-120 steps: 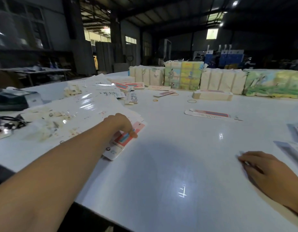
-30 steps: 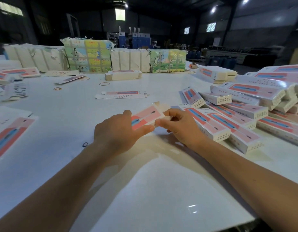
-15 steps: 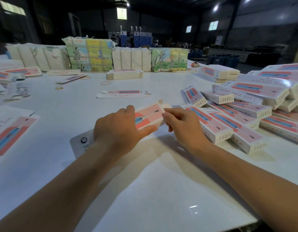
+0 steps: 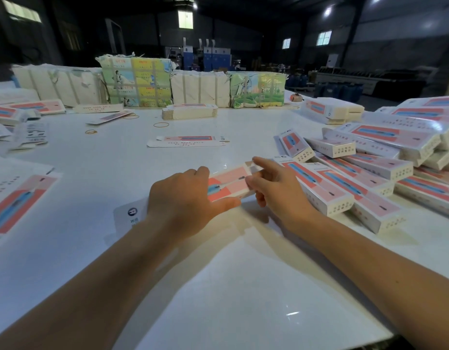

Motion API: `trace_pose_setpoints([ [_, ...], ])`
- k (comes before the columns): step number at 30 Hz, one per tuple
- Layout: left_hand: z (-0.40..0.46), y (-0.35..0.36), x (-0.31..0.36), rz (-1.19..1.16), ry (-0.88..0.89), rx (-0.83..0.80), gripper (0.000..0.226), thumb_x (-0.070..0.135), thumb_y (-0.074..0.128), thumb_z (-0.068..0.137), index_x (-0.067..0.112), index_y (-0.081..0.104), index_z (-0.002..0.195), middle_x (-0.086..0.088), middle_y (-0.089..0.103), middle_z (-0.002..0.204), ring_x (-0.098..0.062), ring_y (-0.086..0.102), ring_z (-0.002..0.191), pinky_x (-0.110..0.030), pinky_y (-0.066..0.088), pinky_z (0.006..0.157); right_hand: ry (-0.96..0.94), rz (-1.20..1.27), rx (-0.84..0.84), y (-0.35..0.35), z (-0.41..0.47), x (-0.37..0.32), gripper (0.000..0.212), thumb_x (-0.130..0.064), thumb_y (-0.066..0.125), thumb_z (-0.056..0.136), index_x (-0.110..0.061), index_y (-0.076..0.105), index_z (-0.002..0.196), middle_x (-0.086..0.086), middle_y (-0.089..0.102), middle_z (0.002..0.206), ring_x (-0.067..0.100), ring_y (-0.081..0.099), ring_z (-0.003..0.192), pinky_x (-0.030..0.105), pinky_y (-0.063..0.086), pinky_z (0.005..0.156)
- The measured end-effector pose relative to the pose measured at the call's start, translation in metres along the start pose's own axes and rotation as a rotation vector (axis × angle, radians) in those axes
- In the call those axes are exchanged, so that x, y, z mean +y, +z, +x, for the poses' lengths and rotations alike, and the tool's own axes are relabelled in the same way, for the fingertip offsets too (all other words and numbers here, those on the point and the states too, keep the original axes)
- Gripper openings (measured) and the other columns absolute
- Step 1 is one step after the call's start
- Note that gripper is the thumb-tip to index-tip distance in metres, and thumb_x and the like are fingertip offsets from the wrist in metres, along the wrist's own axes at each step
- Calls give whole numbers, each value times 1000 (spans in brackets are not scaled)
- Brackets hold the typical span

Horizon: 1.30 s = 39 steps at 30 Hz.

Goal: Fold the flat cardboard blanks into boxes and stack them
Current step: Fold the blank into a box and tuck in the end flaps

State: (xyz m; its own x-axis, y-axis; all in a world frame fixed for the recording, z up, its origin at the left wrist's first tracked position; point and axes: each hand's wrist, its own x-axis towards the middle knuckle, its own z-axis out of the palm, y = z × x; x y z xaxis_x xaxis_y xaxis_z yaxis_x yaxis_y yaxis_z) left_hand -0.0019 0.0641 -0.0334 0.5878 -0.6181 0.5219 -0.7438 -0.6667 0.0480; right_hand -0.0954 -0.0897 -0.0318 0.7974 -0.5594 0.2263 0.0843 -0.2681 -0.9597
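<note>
White glossy table (image 4: 97, 188) fills the head view, dim warehouse behind. Landmark: the pink-and-white cardboard blank (image 4: 229, 181) held just above the table at centre. Left hand (image 4: 185, 203) grips the blank's near end, fingers over the top face, thumb lying along the near edge; a white end flap with a round logo shows at the wrist. Right hand (image 4: 276, 190) pinches the blank's far end, forefinger extended over the end flap, remaining fingers curled beneath. Hands close together, one at each end of the same blank, not touching. Whether the blank is fully opened into a tube cannot be told. Just right of the blank: pile of folded boxes (image 4: 369, 173), lying crosswise in several layers, the nearest box touching or nearly touching the right hand. Beyond the blank, well apart: single flat blank (image 4: 188, 141) lying on the table. Further beyond: low stack of flat blanks (image 4: 189, 111), two rubber bands (image 4: 161, 125) near it, and a row of wrapped paper bundles (image 4: 193, 88) along the far edge. Left of the blank, at the frame edge: large printed sheet (image 4: 16, 200) lying flat.
</note>
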Motion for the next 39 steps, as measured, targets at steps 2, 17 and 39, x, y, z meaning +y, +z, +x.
trace_pose_setpoints([
  [2, 0, 0, 1, 12, -5, 1, 86, 89, 2, 50, 29, 44, 96, 11, 61, 92, -12, 44, 67, -21, 31, 49, -9, -1, 18, 1, 0, -2, 32, -8, 59, 89, -18, 59, 119, -4, 60, 75, 2, 49, 49, 21, 43, 48],
  [17, 0, 2, 5, 127, 39, 7, 68, 84, 30, 70, 27, 46, 103, 9, 61, 95, -11, 43, 66, -25, 40, 54, -186, -451, -104, -3, 0, -1, 10, -15, 48, 96, -10, 55, 90, -1, 59, 85, 13, 56, 80, 22, 43, 69],
  [39, -3, -4, 15, 41, 0, 55, 68, 78, 26, 72, 21, 47, 102, 4, 58, 92, -18, 57, 81, -26, 34, 58, -430, -790, -42, 0, -8, -4, 27, -22, 33, 101, -9, 51, 85, 10, 63, 79, 27, 58, 73, 37, 42, 66],
])
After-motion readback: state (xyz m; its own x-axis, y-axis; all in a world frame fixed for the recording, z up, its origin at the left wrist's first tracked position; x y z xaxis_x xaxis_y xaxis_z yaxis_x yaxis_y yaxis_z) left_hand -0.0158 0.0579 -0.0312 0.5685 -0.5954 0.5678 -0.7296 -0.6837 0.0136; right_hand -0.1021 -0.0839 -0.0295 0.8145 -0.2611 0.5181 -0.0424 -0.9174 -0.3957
